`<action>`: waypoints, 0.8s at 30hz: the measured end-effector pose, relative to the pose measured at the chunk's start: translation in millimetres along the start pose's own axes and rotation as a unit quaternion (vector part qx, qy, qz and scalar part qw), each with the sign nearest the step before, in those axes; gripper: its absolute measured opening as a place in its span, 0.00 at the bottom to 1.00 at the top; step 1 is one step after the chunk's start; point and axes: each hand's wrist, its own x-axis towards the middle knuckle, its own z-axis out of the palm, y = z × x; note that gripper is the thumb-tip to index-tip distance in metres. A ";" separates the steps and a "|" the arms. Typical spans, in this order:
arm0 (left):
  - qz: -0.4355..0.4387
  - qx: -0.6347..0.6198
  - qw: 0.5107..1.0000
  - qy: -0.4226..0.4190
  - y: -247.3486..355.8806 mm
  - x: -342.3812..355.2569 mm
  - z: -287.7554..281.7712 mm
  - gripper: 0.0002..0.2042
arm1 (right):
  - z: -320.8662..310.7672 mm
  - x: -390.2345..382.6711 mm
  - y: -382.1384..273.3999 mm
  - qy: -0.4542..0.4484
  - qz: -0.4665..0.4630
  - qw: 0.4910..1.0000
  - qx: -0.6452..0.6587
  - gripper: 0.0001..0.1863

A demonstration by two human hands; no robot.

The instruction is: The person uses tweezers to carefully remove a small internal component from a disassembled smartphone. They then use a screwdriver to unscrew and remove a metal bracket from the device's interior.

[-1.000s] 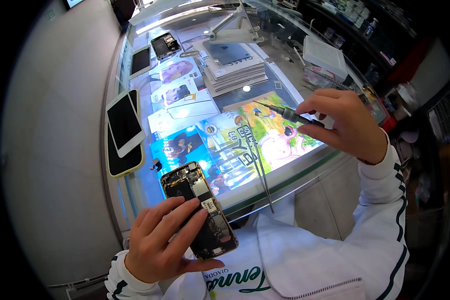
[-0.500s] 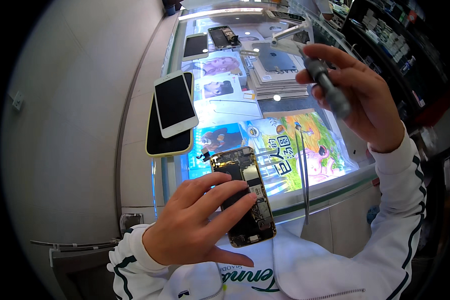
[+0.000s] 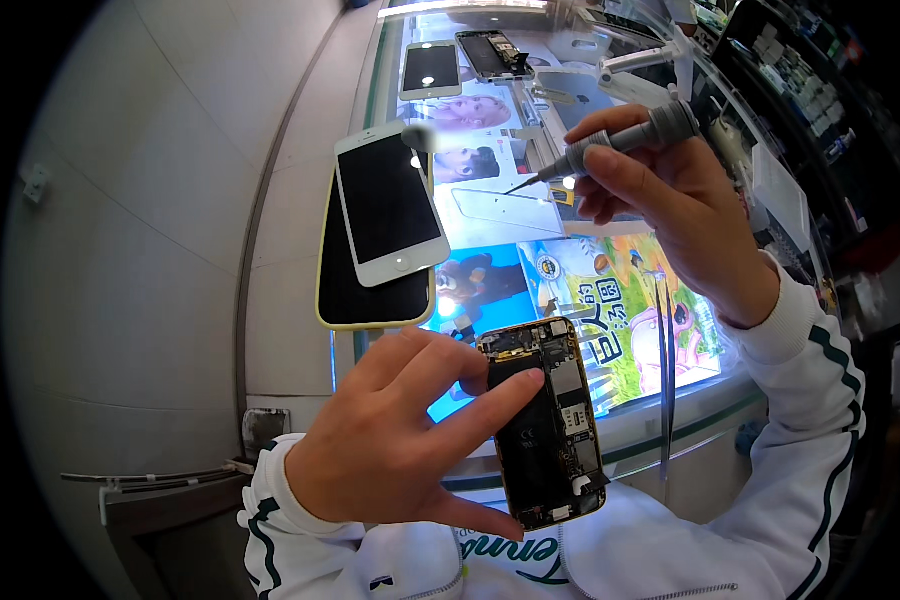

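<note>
An opened phone with a gold rim shows its black battery and circuit board, near the counter's front edge. My left hand grips it from the left: the index fingertip rests on its inside, the thumb reaches its lower left corner, and other fingers bend by its upper left edge. In my right hand, raised over the counter, is a grey screwdriver. Its thin tip points left and down, apart from the phone. To the left a white phone lies across a larger black phone with a yellow edge.
Metal tweezers jut over the front edge of the lit glass counter. Farther back lie another white phone and an opened phone. A white jointed arm stands at the back right. A wall runs along the left.
The screwdriver has swung from steeply upright to tip leftward and down. My left hand's fingers have shifted off the phone's middle, toward its left side. The whole view has moved somewhat.
</note>
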 end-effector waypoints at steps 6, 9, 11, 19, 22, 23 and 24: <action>0.000 -0.005 1.000 -0.007 -3.3 -1.0 0.5 0.43 | 2.6 -6.8 3.5 -0.035 -0.010 0.998 -0.053 0.12; 0.005 0.000 1.000 -0.001 -5.6 -0.1 2.9 0.46 | 1.4 -7.3 3.2 -0.041 -0.015 0.996 -0.082 0.11; 0.003 0.012 1.000 -0.003 -5.4 0.5 2.6 0.46 | 1.7 -7.6 1.4 -0.042 -0.009 0.994 -0.099 0.10; -0.005 0.001 1.000 -0.006 -5.1 1.5 2.7 0.49 | -1.8 -11.7 -23.2 -0.040 0.018 0.992 -0.120 0.10; -0.005 0.006 1.000 -0.017 -3.7 3.9 0.7 0.50 | -17.2 -15.9 -35.9 -0.111 -0.020 0.978 -0.177 0.11; -0.004 0.008 1.000 -0.021 -3.1 5.0 -0.3 0.50 | -18.7 -17.3 -40.6 -0.132 -0.045 0.969 -0.202 0.12; -0.005 0.009 1.000 -0.026 -3.8 7.3 -0.9 0.50 | -20.7 -19.0 -44.5 -0.151 -0.071 0.959 -0.227 0.12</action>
